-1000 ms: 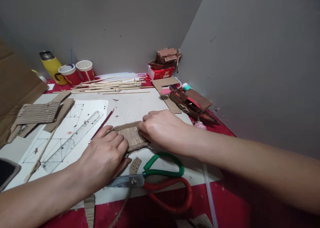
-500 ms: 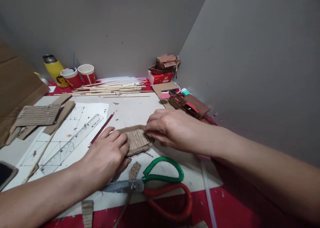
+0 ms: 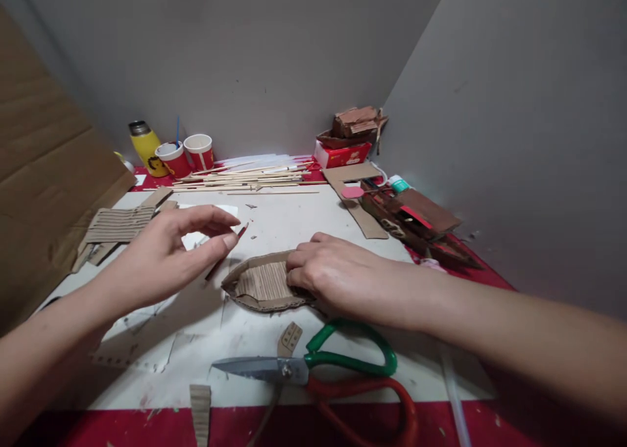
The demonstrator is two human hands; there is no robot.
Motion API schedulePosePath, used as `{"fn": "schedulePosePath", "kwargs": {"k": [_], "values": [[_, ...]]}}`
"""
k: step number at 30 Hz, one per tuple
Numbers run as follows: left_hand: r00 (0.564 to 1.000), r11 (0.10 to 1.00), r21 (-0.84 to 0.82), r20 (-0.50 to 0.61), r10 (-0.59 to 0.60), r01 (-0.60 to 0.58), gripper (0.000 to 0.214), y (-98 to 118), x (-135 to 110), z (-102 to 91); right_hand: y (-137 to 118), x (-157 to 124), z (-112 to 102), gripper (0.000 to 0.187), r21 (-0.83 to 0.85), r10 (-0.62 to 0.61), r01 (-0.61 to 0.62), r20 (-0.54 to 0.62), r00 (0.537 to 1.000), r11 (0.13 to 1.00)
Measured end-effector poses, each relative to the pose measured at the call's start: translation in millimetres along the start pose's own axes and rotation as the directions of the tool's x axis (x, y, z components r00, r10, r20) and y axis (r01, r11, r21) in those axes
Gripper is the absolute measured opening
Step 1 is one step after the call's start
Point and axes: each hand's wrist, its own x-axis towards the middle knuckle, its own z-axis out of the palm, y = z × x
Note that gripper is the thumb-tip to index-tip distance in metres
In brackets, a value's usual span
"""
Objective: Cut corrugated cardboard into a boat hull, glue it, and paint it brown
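Right hand (image 3: 337, 274) presses flat on the cardboard piece (image 3: 262, 282); left hand (image 3: 166, 251) hovers half-open.

The person is working bare-armed. The left hand (image 3: 161, 259) and the right hand (image 3: 343, 278) are both showing uncovered, and the left forearm (image 3: 53, 342) and right forearm (image 3: 514, 342) are running bare all the way to the edge of the view. The fingers (image 3: 208, 213) are looking slim, with nails cut short and plain; the left thumbnail (image 3: 229, 241) is showing clearly. Knuckles and faint tendons are standing out on the back of the right hand. The right forearm is looming broad, being close to the camera.
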Motion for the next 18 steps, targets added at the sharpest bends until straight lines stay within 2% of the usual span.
{"fn": "schedulePosePath", "kwargs": {"k": [3,6,11,18], "values": [[0.988,0.994,0.016,0.108,-0.113,0.112,0.033,-13.6,0.8,4.2,1.2,0.1,2.2,0.020,0.007,-0.007,0.007,-0.019,1.000,1.000],[0.960,0.987,0.014,0.229,-0.161,0.162,0.037,-21.5,-2.6,18.0,1.7,-0.9,3.2,0.019,0.006,0.016,-0.016,-0.015,1.000,1.000],[0.955,0.991,-0.021,0.270,-0.120,0.130,0.034,-21.6,-7.3,35.1,4.7,0.1,6.3,0.014,-0.007,0.008,-0.008,-0.082,0.997,1.000],[0.933,0.980,-0.076,0.326,-0.151,0.184,0.038,-23.8,-12.1,42.3,3.3,8.4,6.2,0.013,-0.003,0.031,-0.032,-0.130,0.991,0.999]]}}
